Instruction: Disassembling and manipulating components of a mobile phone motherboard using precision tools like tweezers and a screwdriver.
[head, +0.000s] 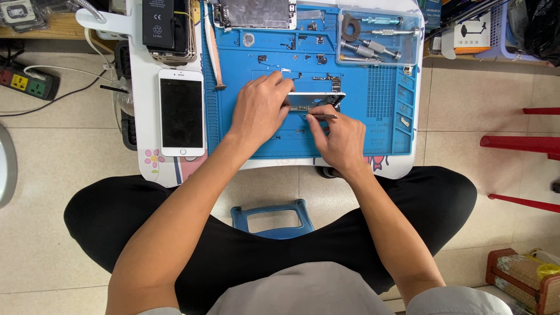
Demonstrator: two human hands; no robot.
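Two hands are seen over a blue repair mat (373, 140) on the desk (140, 87). An opened phone housing (318, 100), half hidden, is gripped by the left hand (259, 111); thin tweezers (322, 116) are pinched in the right hand (338, 140).

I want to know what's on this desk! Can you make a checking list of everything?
Surface: blue repair mat on a small white table.
Job's things: opened phone frame under the left hand; right hand holds a thin tool.
Clutter: white phone, black battery, screwdrivers in a clear tray, tiny loose parts.
Fingers: both busy at the frame.
Cables: power strip with cords on the floor.
Surroundings: tiled floor, red stool legs, blue stool.
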